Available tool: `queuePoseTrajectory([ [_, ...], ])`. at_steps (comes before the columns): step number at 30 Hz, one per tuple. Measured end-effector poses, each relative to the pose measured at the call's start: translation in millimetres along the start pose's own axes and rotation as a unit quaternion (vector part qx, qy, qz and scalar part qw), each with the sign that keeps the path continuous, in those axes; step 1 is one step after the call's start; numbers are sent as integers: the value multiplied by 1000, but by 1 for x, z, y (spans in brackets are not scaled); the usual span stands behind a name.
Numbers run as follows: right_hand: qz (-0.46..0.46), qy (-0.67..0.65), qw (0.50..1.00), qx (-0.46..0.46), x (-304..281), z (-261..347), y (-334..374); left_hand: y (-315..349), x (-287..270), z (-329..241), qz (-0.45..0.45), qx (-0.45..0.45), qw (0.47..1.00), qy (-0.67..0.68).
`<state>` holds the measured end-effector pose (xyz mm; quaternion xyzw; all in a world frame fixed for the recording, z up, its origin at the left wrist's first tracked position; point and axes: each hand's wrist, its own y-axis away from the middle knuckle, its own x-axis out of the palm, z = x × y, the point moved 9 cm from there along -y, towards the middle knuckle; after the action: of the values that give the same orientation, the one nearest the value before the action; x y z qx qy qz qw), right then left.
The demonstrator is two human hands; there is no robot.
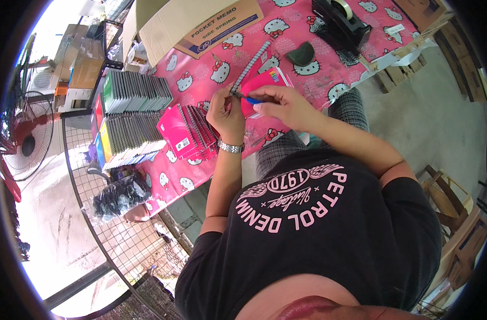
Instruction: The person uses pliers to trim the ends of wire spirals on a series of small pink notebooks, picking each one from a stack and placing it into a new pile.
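A pink notebook (266, 82) lies on the table in front of me, with a long spiral binding (251, 65) along its left side. My left hand (226, 114) is closed on the near end of the spiral notebook, fingertips pinching the coil. Between the fingers of my right hand (286, 106) is a small blue-handled tool (253, 100), its dark tip meeting the coil end beside my left fingertips. The tool's exact kind is too small to make out. Just left of my left hand lean several pink spiral notebooks (180, 130) in an overlapping row.
Stacks of green-covered notebooks (139, 90) and yellow-covered notebooks (131, 133) stand at the left. A cardboard box (201, 26) is at the back. A dark green rounded object (301, 54) and a black tape dispenser (344, 24) sit toward the right on the pink patterned tablecloth (187, 66).
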<state>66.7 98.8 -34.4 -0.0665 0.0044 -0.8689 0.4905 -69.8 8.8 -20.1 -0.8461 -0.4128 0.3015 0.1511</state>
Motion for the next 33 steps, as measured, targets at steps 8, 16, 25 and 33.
queuePoseTrajectory([
  [8,-66,351,902,-242,4,53,13,1,-17,-11,-65,-21,997,30],
  [16,43,-100,990,87,0,-11,1,-3,-49,-37,-132,24,991,-21],
  [25,-123,547,826,-56,-126,-85,41,51,-218,67,-281,-181,942,-18],
  [33,-251,687,680,-54,-229,-66,-47,51,-219,69,-209,-239,877,-361],
])
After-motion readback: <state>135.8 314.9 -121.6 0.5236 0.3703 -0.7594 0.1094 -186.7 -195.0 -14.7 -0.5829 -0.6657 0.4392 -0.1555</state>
